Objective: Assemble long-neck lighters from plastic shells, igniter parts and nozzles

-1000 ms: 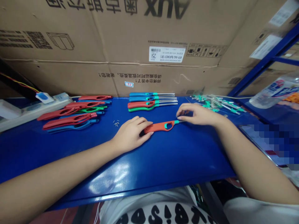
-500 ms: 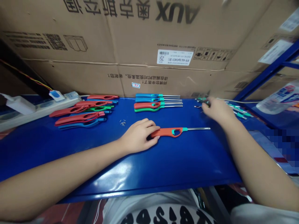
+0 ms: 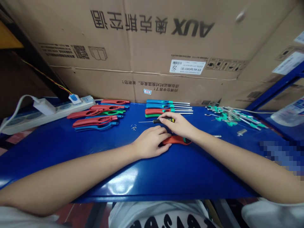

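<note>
My left hand (image 3: pixel 150 142) presses down on the handle end of an orange-red lighter (image 3: pixel 177 141) that lies on the blue table (image 3: pixel 95 152). Its metal tube tip (image 3: pixel 217 136) sticks out to the right past my right forearm. My right hand (image 3: pixel 179 124) reaches across above the lighter and grips a small screwdriver (image 3: pixel 156 121) with a black and yellow handle. The screwdriver's thin shaft points left, toward several tiny screws (image 3: pixel 133 127) on the table.
Empty lighter handles in red, blue and green (image 3: pixel 95 115) are piled at the back left. Several finished lighters (image 3: pixel 166 107) lie in a row at the back centre. Teal-tipped metal tubes (image 3: pixel 231 115) lie at the back right. A power strip (image 3: pixel 45 109) sits left; cardboard boxes (image 3: pixel 152 47) stand behind.
My right hand came back from the tube pile at the right to the middle and now holds the screwdriver. The left hand stayed on the lighter's handle.
</note>
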`<state>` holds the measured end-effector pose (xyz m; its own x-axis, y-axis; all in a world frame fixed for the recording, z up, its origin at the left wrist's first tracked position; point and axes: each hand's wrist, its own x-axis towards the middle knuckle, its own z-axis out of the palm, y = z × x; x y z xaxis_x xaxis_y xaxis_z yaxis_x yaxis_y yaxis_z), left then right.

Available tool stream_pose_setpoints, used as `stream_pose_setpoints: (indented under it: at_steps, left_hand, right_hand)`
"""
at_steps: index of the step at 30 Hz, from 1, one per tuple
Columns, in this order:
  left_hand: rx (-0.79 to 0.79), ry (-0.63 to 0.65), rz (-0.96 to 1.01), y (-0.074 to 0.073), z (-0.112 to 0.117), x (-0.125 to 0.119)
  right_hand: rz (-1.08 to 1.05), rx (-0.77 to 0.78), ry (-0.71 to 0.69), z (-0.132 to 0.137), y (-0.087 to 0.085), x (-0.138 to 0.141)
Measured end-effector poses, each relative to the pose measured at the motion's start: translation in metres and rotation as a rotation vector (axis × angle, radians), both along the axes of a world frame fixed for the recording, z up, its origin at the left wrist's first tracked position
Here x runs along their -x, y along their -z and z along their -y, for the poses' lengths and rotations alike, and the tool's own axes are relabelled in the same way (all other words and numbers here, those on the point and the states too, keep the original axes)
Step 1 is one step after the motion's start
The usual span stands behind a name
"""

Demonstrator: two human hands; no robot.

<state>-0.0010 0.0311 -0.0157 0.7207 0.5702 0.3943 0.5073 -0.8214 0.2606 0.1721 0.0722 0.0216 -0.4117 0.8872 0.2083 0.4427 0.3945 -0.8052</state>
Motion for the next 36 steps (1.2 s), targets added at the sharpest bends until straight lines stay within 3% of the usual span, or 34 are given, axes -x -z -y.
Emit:
stream_pose_setpoints:
  at_steps: [10,16,21,27,31,36]
  left_hand:
    - [0.046,0.067,0.091,0.005,-0.003,0.000]
    - [0.085,0.073,0.109,0.008,-0.005,0.001]
    - [0.094,0.074,0.110,0.011,-0.006,-0.001]
    - [0.111,0.076,0.202,0.012,-0.006,-0.003]
    - [0.148,0.057,0.295,0.008,-0.005,-0.002]
    - [0.213,-0.072,0.467,0.002,-0.005,-0.001]
  right_hand:
    - [0.025,0.046,-0.026,-0.015,0.001,0.016]
    - [-0.357,0.230,0.171,0.000,-0.013,-0.005]
    - [-0.654,0.216,0.265,0.011,-0.021,-0.040]
    - [-0.714,0.224,0.278,0.008,-0.009,-0.068]
    - [-0.754,0.290,0.297,0.007,0.001,-0.067]
    - [-0.852,0.369,0.340,0.011,0.008,-0.057]
